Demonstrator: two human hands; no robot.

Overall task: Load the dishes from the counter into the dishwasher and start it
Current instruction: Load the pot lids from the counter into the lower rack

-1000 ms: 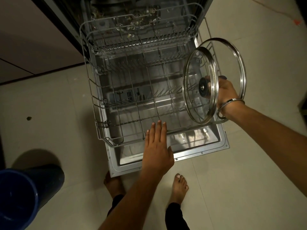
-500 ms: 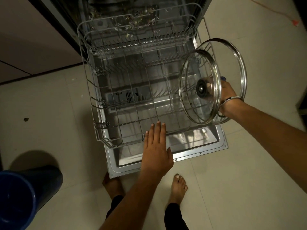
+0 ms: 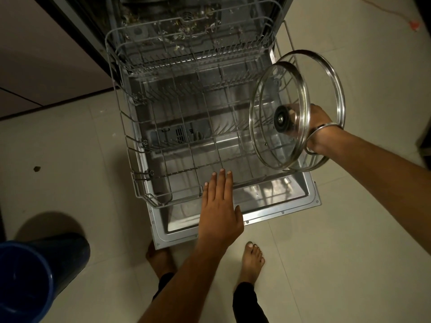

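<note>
Left grip (image 3: 219,206) flat, fingers straight; right grip (image 3: 319,127) curled.

Two clear glass lids (image 3: 275,108) are rimmed in silver steel, and the near-right one carries a black knob. The wire rack (image 3: 186,145) is seen in grey against the pale cream floor tiles (image 3: 70,148); a dark blue bucket (image 3: 30,276) is seen near left.

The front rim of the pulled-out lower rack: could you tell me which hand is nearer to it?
Left. The left hand lies flat over the front rim; the right hand holds two glass lids above the rack's right side.
</note>
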